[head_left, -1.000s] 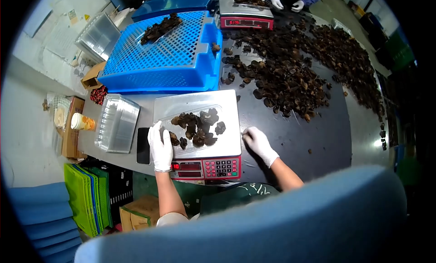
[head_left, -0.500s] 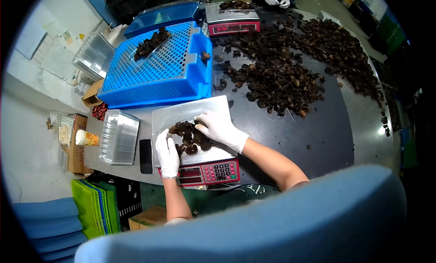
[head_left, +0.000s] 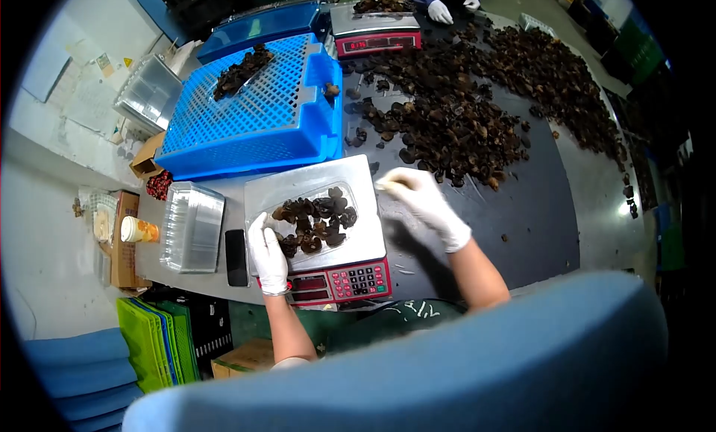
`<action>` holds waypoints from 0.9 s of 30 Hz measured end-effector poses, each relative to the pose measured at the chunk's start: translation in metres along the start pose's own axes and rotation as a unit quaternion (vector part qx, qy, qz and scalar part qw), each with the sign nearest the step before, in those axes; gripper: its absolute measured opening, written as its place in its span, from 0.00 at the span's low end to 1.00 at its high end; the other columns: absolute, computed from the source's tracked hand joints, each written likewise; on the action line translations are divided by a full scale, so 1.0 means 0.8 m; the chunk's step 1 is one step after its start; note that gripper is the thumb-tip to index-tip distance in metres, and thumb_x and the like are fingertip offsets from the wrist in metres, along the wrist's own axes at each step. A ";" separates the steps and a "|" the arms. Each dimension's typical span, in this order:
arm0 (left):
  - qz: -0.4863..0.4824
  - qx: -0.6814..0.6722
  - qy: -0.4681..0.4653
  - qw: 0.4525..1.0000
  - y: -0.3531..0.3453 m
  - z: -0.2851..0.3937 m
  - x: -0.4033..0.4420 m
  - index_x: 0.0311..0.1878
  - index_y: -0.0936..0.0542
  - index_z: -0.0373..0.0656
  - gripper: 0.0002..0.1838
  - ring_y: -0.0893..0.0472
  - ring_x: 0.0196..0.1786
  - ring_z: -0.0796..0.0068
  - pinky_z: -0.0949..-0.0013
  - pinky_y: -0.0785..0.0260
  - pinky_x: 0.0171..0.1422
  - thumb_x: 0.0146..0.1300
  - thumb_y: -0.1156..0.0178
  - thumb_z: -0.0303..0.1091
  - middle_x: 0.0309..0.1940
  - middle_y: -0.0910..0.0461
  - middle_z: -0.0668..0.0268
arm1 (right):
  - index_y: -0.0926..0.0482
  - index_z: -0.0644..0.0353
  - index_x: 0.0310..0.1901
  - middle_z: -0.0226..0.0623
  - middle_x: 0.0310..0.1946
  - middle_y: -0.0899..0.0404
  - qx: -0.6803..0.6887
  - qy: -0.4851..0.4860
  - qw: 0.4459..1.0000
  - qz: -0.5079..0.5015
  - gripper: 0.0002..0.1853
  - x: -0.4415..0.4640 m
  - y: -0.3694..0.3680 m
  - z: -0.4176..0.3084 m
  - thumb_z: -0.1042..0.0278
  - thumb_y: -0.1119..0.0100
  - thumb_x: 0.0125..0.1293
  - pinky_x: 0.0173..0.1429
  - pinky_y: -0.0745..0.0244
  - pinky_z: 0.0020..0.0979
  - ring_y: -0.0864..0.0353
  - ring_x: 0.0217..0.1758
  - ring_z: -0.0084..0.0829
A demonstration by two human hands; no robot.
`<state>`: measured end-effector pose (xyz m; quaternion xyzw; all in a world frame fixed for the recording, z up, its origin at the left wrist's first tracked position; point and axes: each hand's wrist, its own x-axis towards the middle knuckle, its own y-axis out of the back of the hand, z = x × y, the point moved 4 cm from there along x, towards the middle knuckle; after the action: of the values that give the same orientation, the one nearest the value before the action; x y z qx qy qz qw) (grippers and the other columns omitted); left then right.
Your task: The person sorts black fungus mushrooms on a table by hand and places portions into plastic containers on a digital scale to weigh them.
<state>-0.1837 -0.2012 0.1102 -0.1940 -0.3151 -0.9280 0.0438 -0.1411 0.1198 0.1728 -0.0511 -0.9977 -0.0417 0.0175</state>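
Head view: from my seat I judge the step in hand to be portioning dark fungus-like pieces (head_left: 317,227) into a clear tray (head_left: 309,194), which lies on the plate of the near scale (head_left: 360,171). A next move, as I read it, calls for checking the spread of pieces, with the right hand kept off the plate so as not to press on it.

My left hand (head_left: 268,262) reaches up from the near side, its fingers at the tray's left edge; I cannot tell whether they grip it or merely rest there. My right hand (head_left: 420,197) hangs just right of the plate, forearm slanting in from the near right, fingers bent and tips pointing left. Blur hides whether anything is pinched there. The large heap (head_left: 466,130) lies beyond it, on the far right.
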 end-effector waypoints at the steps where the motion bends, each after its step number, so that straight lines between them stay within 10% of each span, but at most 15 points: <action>1: 0.011 -0.014 0.009 1.000 0.005 0.000 0.000 0.62 0.26 0.36 0.18 0.26 0.62 0.63 0.64 0.37 0.69 0.77 0.55 0.34 0.58 0.24 0.56 | 0.15 0.65 0.40 0.30 0.34 0.17 0.029 -0.024 0.999 0.015 0.08 -0.021 0.023 -0.005 0.69 0.39 0.67 0.46 0.28 0.22 0.23 0.38 0.18; 12: 0.087 -0.134 0.013 0.987 0.023 0.048 -0.004 0.64 0.29 0.33 0.18 0.27 0.63 0.65 0.63 0.39 0.72 0.76 0.58 0.28 0.61 0.27 0.57 | 0.18 0.64 0.49 0.34 0.41 0.18 0.036 -0.183 0.897 0.402 0.12 -0.403 0.382 0.151 0.73 0.39 0.65 0.45 0.25 0.26 0.20 0.40 0.25; 13: 0.075 -0.149 -0.003 0.986 0.016 0.070 -0.006 0.64 0.29 0.33 0.18 0.27 0.63 0.64 0.62 0.39 0.72 0.76 0.58 0.29 0.61 0.28 0.57 | 0.18 0.60 0.50 0.35 0.42 0.17 -0.404 -0.349 0.764 0.362 0.14 -0.445 0.393 0.159 0.70 0.38 0.62 0.47 0.25 0.32 0.19 0.42 0.31; 14: 0.056 -0.182 -0.035 0.981 0.004 0.089 -0.011 0.63 0.28 0.33 0.19 0.27 0.64 0.63 0.61 0.39 0.72 0.76 0.57 0.31 0.61 0.28 0.56 | 0.17 0.56 0.51 0.37 0.43 0.17 -0.737 -0.451 0.450 0.226 0.16 -0.468 0.391 0.153 0.67 0.36 0.59 0.49 0.24 0.38 0.18 0.44 0.36; 15: 0.004 -0.191 -0.057 0.980 -0.009 0.118 -0.017 0.63 0.28 0.33 0.19 0.27 0.64 0.63 0.61 0.39 0.72 0.76 0.57 0.32 0.61 0.28 0.56 | 0.16 0.52 0.50 0.39 0.45 0.18 -0.780 -0.319 0.461 0.280 0.18 -0.478 0.382 0.143 0.61 0.36 0.56 0.54 0.26 0.44 0.18 0.47 0.42; 17: -0.118 -0.253 -0.040 0.960 -0.056 0.160 -0.042 0.61 0.26 0.33 0.20 0.27 0.64 0.62 0.60 0.40 0.73 0.73 0.54 0.36 0.61 0.27 0.55 | 0.15 0.55 0.47 0.42 0.42 0.14 -0.400 -0.243 0.729 0.500 0.14 -0.468 0.376 0.158 0.67 0.40 0.59 0.54 0.23 0.38 0.15 0.45 0.41; 22: -0.477 -0.200 -0.092 0.851 -0.229 0.205 -0.152 0.71 0.36 0.37 0.29 0.40 0.75 0.53 0.56 0.51 0.79 0.69 0.45 0.34 0.71 0.37 0.50 | 0.14 0.53 0.38 0.39 0.38 0.15 -0.493 -0.073 0.780 0.378 0.09 -0.323 0.292 0.177 0.67 0.42 0.59 0.53 0.24 0.41 0.18 0.45 0.43; 27: -0.425 0.118 -0.178 0.880 -0.354 0.167 -0.187 0.76 0.48 0.33 0.43 0.58 0.79 0.38 0.37 0.65 0.78 0.69 0.48 0.54 0.77 0.55 0.40 | 0.17 0.54 0.42 0.39 0.37 0.20 -0.508 -0.022 0.806 0.302 0.10 -0.260 0.245 0.208 0.66 0.40 0.58 0.56 0.27 0.41 0.21 0.48 0.42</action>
<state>-0.0587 0.0992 -0.0114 -0.1965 -0.4770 -0.7633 -0.3889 0.0808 0.3074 0.0150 -0.3519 -0.7683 -0.5342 -0.0212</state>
